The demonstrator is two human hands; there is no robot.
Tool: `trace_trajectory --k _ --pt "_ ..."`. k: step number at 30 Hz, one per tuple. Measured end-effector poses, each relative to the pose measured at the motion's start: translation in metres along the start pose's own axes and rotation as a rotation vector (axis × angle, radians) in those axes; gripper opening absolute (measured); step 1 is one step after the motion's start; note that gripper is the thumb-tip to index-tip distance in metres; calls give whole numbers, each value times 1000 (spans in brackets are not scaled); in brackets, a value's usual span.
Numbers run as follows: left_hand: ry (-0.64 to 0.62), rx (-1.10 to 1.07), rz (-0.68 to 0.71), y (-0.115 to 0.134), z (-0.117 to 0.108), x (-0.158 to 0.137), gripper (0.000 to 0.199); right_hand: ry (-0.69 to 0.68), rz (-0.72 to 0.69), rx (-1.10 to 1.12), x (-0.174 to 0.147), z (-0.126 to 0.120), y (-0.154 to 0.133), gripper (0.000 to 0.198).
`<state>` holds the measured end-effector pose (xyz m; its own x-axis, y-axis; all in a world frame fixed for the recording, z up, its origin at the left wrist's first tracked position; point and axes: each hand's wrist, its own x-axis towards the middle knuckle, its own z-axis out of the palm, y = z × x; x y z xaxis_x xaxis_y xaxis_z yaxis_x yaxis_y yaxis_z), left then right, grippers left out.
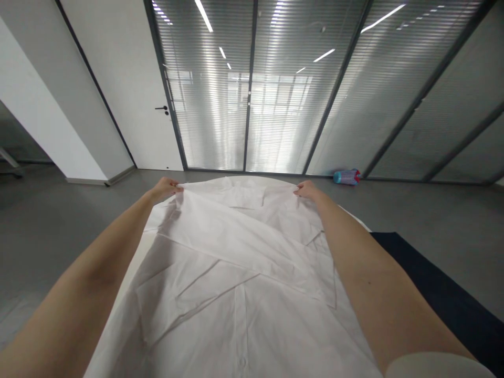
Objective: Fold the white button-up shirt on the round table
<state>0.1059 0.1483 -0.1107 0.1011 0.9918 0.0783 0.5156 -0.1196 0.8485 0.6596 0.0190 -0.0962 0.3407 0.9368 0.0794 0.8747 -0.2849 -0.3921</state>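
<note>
A white button-up shirt [244, 252] lies spread out in front of me, its button placket running down the middle toward me. One part of the cloth crosses over the front in a slanting fold. At the far left corner of the fabric, my left hand [167, 188] pinches the edge between thumb and fingers. My right hand [308, 190] grips the far right corner the same way. Both arms reach forward along the sides of the shirt. Most of the surface under the cloth is hidden; a pale edge [356, 218] of it shows beside my right forearm.
Dark navy fabric or panel [409, 273] lies at the right. On the grey floor [106, 210] by the glass wall sits a blue and red patterned object [346, 177]. A white door [129, 89] with a black handle and a blind-covered glass partition [283, 94] stand ahead.
</note>
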Motion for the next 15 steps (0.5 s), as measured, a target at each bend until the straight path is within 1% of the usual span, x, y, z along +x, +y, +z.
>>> trace_trajectory --k 2,4,7,9,11,15 --pt "7 28 25 1 3 -5 31 -12 12 -22 -3 2 -3 14" --pt "-8 -5 20 5 6 -10 35 -14 6 -37 -5 3 -6 17" --pt "-35 -77 -51 13 9 -17 41 -9 -4 -54 -7 4 -9 24" --pt "-25 -104 -99 16 11 -20 42 -5 -7 -63 -8 4 -9 27" --pt "-7 -114 -115 16 13 -21 41 -3 -12 -67 -10 5 -9 30" --pt "11 -148 -101 12 16 -18 43 -3 -40 -59 -11 6 -8 37"
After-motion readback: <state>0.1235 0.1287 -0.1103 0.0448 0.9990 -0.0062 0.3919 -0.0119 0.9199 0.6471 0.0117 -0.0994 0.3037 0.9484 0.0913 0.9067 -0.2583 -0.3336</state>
